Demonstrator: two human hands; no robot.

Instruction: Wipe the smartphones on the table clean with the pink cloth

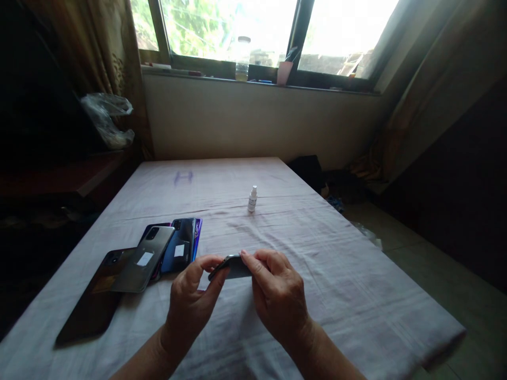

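Lower centre: left hand (193, 296) and right hand (280, 293), nearly closed, pinch a dark phone (240, 268) at either end. Lower left: overlapping phones (155, 249). Centre: upright white bottle (252, 201)

Bare from forearm to fingertip, a person's left forearm (148, 351) and right forearm (327, 351) rise from the bottom edge of the head view and angle inward. The left hand (190, 301) and right hand (279, 295) face each other at close range, well forward of the body, without touching. The left thumb (217, 279) lies below and the bent left forefinger (208, 260) above in a pinching grip, a gap visible between them. The right hand turns its back partly upward, knuckles bent, one digit stretched toward its counterpart. Both wrists run nearly in line with the forearms.
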